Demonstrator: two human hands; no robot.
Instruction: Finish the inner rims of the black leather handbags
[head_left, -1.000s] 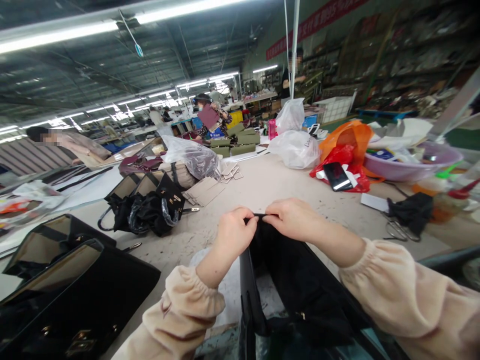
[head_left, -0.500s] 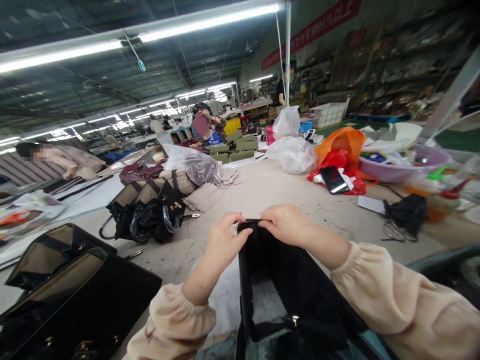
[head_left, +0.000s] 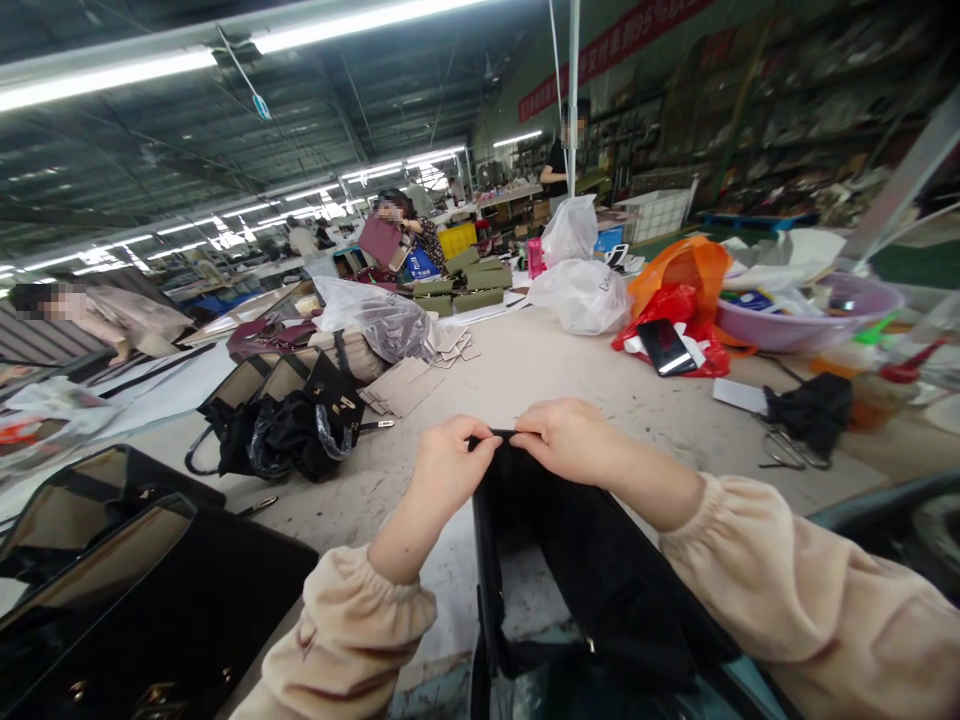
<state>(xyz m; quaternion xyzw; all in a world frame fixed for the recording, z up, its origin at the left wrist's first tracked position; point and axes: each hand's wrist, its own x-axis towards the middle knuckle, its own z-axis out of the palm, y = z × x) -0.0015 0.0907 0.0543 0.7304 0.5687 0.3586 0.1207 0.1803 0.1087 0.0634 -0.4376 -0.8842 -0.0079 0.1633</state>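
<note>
Directly before me is a black bag piece, an open loop of dark fabric with a small metal zip pull near its lower edge. My left hand pinches the top edge of its far end between thumb and fingers. Just to the right, my right hand pinches the same edge, its fingertips close to the left thumb. Through the loop's opening the pale work surface shows. The piece's lower right part lies behind my right forearm and sleeve.
Black handbags stand at the left, with another black bag behind them. Beige card pieces lie mid-table. At the right are a phone, a purple basin and scissors. Co-workers work farther back.
Both hands have shifted slightly along the far edge, and the left fingers have closed from a wider curl into a pinch. The view has tilted a little.
</note>
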